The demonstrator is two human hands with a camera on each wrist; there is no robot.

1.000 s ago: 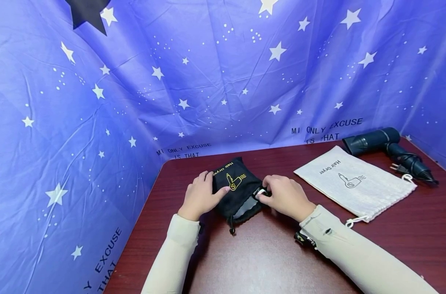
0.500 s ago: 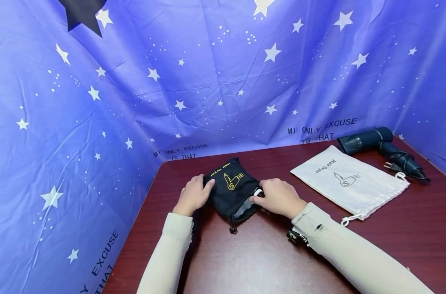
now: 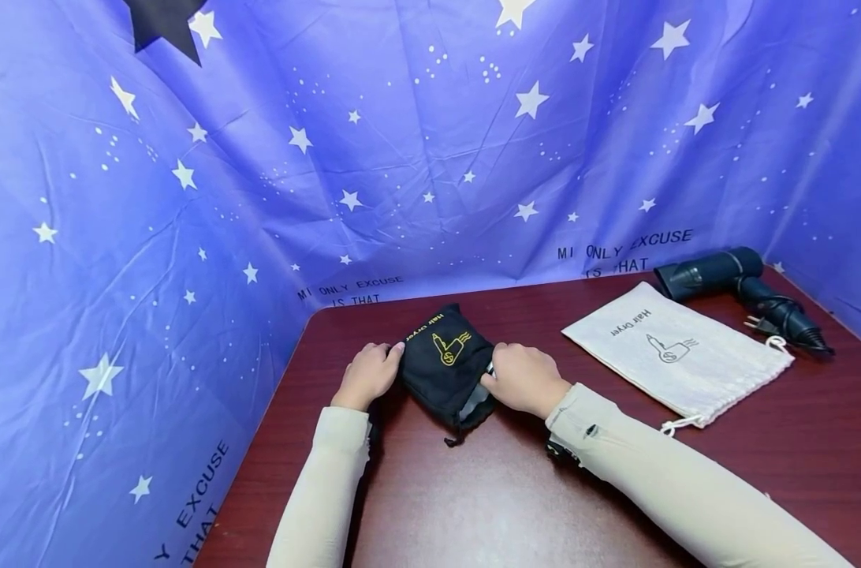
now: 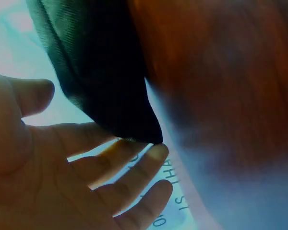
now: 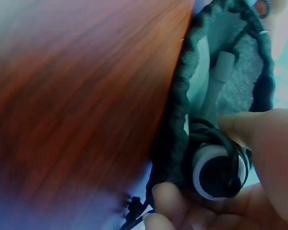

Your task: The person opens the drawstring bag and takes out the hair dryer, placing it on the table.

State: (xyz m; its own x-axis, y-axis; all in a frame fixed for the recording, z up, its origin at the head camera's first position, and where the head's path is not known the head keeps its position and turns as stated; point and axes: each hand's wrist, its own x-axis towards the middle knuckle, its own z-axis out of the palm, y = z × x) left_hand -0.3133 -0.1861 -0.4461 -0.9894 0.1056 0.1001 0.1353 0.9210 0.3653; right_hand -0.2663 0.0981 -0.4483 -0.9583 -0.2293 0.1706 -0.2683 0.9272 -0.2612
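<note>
A black drawstring bag (image 3: 437, 363) with yellow hair dryer print lies on the table, its mouth toward the right hand. My left hand (image 3: 368, 375) is at the bag's left side; in the left wrist view its fingers are spread, fingertips right at the bag's corner, thumb apart. My right hand (image 3: 526, 379) is at the mouth. In the right wrist view it grips the round, white-ringed end of a hair dryer (image 5: 215, 177), wrapped in black cord (image 5: 206, 132), thumb over the top and fingers beneath. A pale stick-like piece (image 5: 218, 76) shows deeper in the bag; the rest is hidden.
To the right, a white drawstring bag (image 3: 675, 347) with hair dryer print lies flat. Behind it, near the back right corner, rests a dark hair dryer (image 3: 714, 272) with its cord wound round the handle. Blue star-printed cloth (image 3: 430, 142) hangs behind the dark red table (image 3: 473, 489).
My left hand has slid left off the bag's printed face to its side. The right hand has moved slightly left, closer into the mouth, covering more of the white-ringed end.
</note>
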